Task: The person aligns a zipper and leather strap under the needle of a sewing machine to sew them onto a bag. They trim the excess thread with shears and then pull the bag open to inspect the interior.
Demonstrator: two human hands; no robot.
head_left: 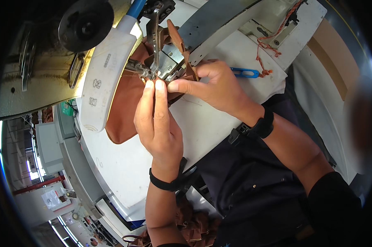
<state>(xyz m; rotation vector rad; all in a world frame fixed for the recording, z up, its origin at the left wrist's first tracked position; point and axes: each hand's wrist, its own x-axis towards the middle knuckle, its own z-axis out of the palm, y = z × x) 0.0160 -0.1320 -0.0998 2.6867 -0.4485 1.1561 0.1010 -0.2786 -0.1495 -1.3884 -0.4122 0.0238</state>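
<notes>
A brown leather piece (124, 107) lies under the presser foot (153, 71) of a white sewing machine (107, 70). My left hand (157, 123) presses its fingertips onto the leather right at the needle area. My right hand (212, 84) pinches the leather's edge and a brown strap (178, 41) from the right side of the foot. Both wrists wear black bands. The needle itself is hidden behind the fingers and the foot.
A white sewing table (124, 173) spreads beneath the work. Blue snips (244, 73) lie on it behind my right hand. Orange thread (268, 45) trails across the machine's back. More brown leather pieces (194, 226) pile in my lap. A black handwheel (86, 24) sits top left.
</notes>
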